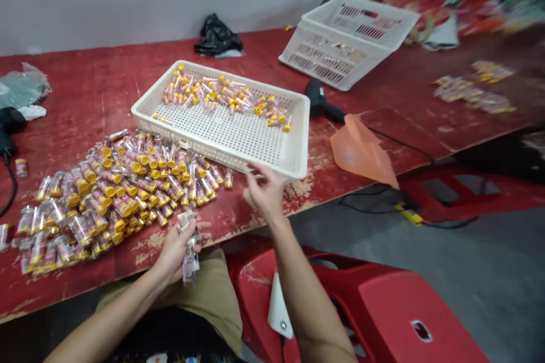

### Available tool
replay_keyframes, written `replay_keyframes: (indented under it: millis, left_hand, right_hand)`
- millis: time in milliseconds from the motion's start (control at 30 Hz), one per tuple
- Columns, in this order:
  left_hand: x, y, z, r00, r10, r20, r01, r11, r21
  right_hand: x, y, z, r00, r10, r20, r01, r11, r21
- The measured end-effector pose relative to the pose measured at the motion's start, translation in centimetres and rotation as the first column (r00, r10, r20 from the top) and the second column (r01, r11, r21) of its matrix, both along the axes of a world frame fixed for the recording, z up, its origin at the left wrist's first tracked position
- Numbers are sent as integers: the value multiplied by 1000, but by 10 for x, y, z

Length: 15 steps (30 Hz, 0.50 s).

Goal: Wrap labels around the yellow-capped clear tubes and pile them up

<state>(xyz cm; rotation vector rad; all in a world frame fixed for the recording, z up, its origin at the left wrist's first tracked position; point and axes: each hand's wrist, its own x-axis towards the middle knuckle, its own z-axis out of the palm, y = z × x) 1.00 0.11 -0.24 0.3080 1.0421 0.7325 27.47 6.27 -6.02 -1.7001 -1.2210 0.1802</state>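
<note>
My left hand (176,247) is closed around a bundle of clear printed plastic sleeves (190,264), just off the table's front edge. My right hand (266,193) is at the near rim of a white perforated tray (264,147), its fingers loosely bent and apart, with nothing visible in them. Inside the tray, small clear tubes with yellow caps (232,93) and pinkish contents lie mostly along the far side. Left of my hands spreads a large heap of yellow-capped tubes in clear printed sleeves (123,193).
A white slotted basket (340,39) stands behind the tray. Beside it lie a black heat gun (321,102) and an orange sheet (361,150). A black bag (217,37) is near the wall; another black tool (8,127) is at left. Red plastic stools (409,306) stand at right.
</note>
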Motion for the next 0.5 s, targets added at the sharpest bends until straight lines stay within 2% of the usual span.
replay_keyframes:
  millis: [133,200,267,367,500]
  left_hand:
    - [-1,6,-7,998,-21,-51,19,999,-40]
    - [0,8,-8,999,-18,-50,16,999,-46]
    - [1,10,-6,999,-3,-53,0,999,-43]
    - [1,12,-2,996,0,-89,-6,998,-67]
    - [6,18,2,991,-21,-133,9,996,-90]
  right_hand:
    - [83,86,38,979,-75,191,104,984,-144]
    - [119,130,42,964,-68,257,134,960,-246]
    - [143,162,36,951,-46,306,150,933,-327]
    - [160,183,24,932,-15,362,168,903,-395]
    - [161,185,20,915,14,404,175,887,-427]
